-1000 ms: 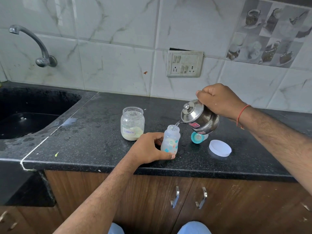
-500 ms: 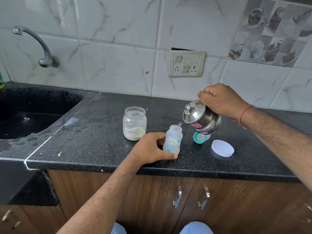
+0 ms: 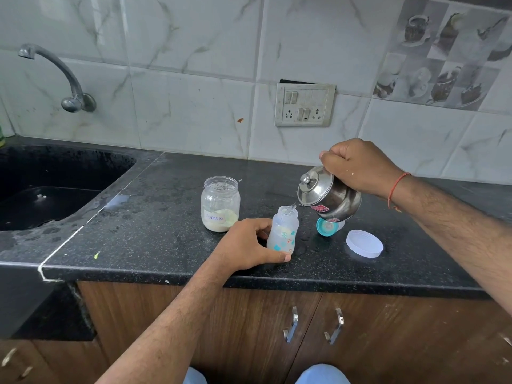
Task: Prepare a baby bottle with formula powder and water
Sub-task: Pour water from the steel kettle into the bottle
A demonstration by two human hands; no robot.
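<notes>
Left hand (image 3: 246,245) grips bottle (image 3: 283,234), right hand (image 3: 360,164) tilts kettle (image 3: 329,194); narrow neck, stream may miss, wet tabletop (image 3: 166,245).

kettle: the steel kettle (image 3: 329,196) in the right hand (image 3: 360,167) has tipped a little further, spout now right at the rim of the baby bottle (image 3: 283,231)
water: a thin stream now visibly enters the bottle mouth
camera view: drifted slightly, so everything sits a bit further right in the picture
</notes>
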